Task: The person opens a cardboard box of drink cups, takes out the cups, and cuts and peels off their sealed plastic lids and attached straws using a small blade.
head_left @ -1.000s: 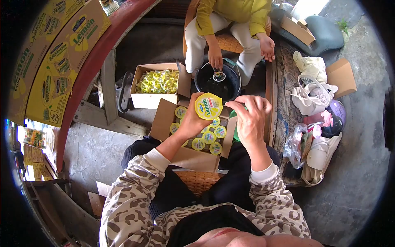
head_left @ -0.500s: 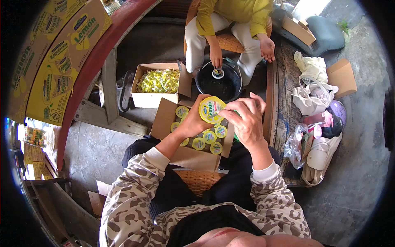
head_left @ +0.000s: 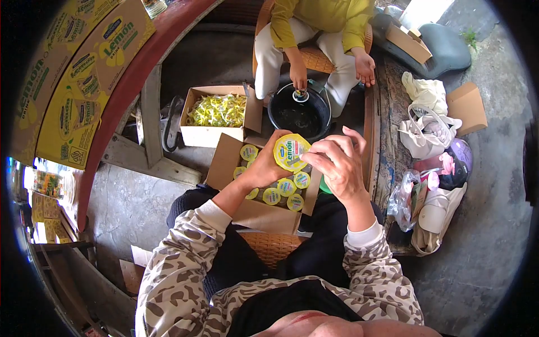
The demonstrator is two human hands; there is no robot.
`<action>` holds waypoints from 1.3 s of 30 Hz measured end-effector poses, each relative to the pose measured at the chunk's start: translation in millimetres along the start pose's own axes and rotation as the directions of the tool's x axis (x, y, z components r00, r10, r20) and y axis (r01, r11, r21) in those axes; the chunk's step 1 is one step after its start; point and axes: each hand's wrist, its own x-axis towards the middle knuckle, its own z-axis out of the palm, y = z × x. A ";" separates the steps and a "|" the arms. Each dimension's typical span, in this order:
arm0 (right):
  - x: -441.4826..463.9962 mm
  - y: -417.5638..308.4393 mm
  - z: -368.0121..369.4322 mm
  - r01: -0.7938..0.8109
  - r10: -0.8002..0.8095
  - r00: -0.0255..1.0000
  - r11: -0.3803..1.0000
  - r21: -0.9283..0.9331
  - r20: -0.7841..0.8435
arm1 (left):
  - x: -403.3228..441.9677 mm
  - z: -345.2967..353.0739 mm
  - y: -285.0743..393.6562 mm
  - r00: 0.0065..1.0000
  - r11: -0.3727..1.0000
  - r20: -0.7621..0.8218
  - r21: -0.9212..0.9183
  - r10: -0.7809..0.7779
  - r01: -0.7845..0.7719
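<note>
My left hand [head_left: 266, 168] is closed round a plastic drink cup [head_left: 289, 151] with a yellow-edged lemon lid, its printed top facing me. At the lid's right edge, the fingers of my right hand [head_left: 340, 163] are pinched together. A small grey sliver lies across the lid near those fingertips; whether it is held there I cannot make out. Below both hands stands an open cardboard box [head_left: 263, 216] with several lemon cups [head_left: 272, 196] inside, lids up. The left hand and cup hide part of that box.
Opposite me, a seated person's hand [head_left: 298, 76] holds a cup over a black bucket [head_left: 281, 124]. A carton of yellow shredded strips [head_left: 216, 110] stands left of it. Bags [head_left: 424, 140] lie on the bench at right; printed lemon cartons [head_left: 84, 84] stand at left.
My right fingertips have shifted slightly right along the lid, and that hand has moved a little down and right. My left hand keeps hold of the cup.
</note>
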 end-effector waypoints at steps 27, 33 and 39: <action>3.0 -1.7 9.7 0.044 -0.046 0.998 0.998 0.040 0.044 | -3.5 0.2 5.0 0.999 1.000 0.046 -0.029 0.003 -0.002; 2.0 -0.8 12.3 0.033 -0.035 0.998 0.999 0.027 0.060 | -3.7 0.7 6.7 0.999 0.999 0.045 -0.016 0.030 -0.030; 3.9 2.2 10.7 0.035 -0.037 0.998 0.999 0.036 0.043 | -4.0 1.5 5.4 0.999 0.999 0.036 -0.043 0.032 -0.030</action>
